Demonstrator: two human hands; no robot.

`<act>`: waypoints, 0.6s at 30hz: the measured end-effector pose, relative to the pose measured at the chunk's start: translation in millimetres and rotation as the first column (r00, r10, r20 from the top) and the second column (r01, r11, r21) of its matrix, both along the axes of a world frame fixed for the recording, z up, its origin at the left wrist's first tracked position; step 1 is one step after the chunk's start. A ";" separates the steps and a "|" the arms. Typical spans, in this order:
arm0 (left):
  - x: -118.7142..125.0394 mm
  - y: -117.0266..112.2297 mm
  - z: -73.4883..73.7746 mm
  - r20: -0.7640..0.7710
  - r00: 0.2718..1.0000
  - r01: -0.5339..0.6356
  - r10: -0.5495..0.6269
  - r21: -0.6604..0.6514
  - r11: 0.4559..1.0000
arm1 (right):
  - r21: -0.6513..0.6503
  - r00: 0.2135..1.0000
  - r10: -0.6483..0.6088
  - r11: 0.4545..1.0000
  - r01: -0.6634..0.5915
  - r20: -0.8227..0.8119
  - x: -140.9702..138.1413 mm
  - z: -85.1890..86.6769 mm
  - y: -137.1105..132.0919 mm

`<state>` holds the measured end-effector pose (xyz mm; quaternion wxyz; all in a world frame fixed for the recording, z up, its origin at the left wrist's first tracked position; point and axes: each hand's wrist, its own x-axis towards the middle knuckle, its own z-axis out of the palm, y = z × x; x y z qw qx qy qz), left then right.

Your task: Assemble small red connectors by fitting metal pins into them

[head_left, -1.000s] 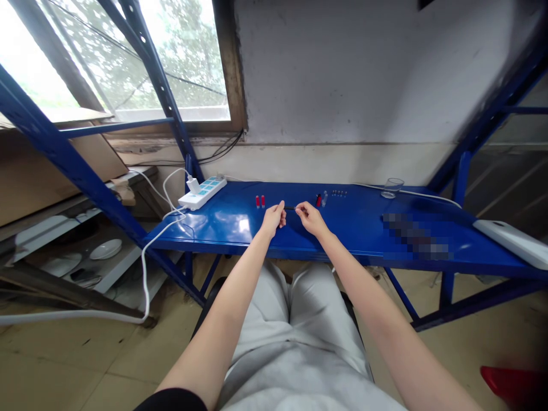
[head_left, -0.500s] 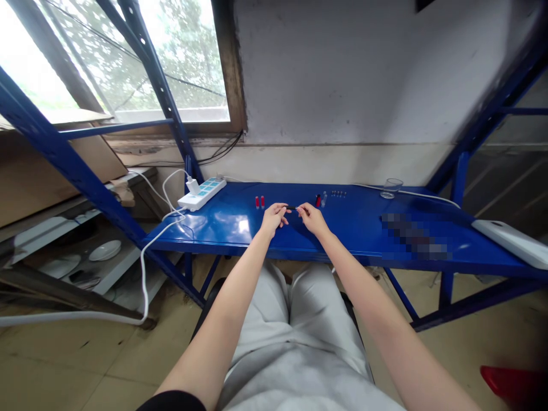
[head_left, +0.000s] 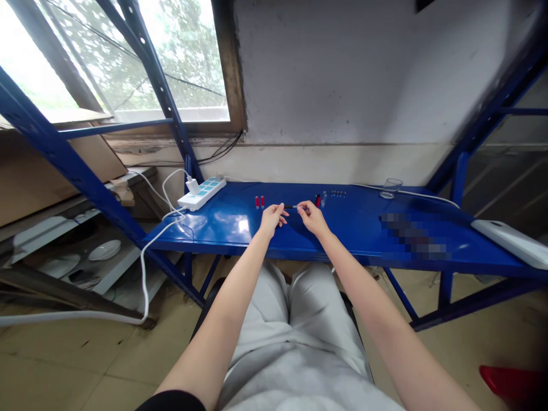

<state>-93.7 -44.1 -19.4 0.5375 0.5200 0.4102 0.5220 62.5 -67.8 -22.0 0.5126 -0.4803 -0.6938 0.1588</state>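
Note:
My left hand (head_left: 272, 219) and my right hand (head_left: 311, 216) face each other over the middle of the blue table. A thin black rod (head_left: 290, 206) runs level between them, its right end paler and partly hidden by the fingers. The left fingers pinch the dark end, and the right fingertips pinch the pale one. Left of my hands stand two small red tubes (head_left: 260, 202) with pale bottoms, shaped like lip gloss tubes. Just beyond my right hand stand a small red and black tube (head_left: 318, 200) and clear tubes (head_left: 324, 198). Several tiny metallic pieces (head_left: 338, 194) are lined up farther right.
A white power strip (head_left: 202, 194) with a plug and cable occupies the blue table's (head_left: 222, 240) left end. To the right are a clear glass cup (head_left: 391, 188), a blurred-out dark object (head_left: 413, 236) and a white flat device (head_left: 511, 242). Blue metal posts frame both sides.
My hands have moved slightly apart, so more of the rod and its pale right end shows between them. The things on the table have stayed put.

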 end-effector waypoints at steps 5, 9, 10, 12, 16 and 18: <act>-0.3 -1.2 1.3 0.010 1.000 -0.008 0.008 0.022 1.000 | -0.006 1.000 0.002 1.000 -0.002 0.015 -0.5 -0.2 0.1; -2.5 -1.0 3.9 0.062 0.985 -0.165 0.163 0.036 0.986 | -0.004 1.000 -0.014 1.000 0.014 -0.010 -0.3 1.3 -1.1; -2.8 -1.1 4.4 0.076 0.978 -0.198 0.195 0.035 0.980 | 0.000 1.000 -0.022 1.000 0.022 -0.022 -0.3 2.3 -2.0; -2.6 -1.7 4.7 0.085 0.977 -0.199 0.195 0.042 0.979 | 0.015 0.998 -0.043 0.999 0.044 -0.046 -0.6 4.8 -4.2; 0.1 -4.7 3.6 0.018 1.000 0.004 -0.006 0.095 0.995 | 0.090 0.997 -0.037 0.995 0.042 -0.064 -1.8 7.3 -6.3; 1.0 -6.4 3.4 -0.005 0.996 0.088 -0.088 0.106 0.990 | 0.115 0.999 0.011 0.993 -0.007 -0.041 -2.3 6.0 -5.2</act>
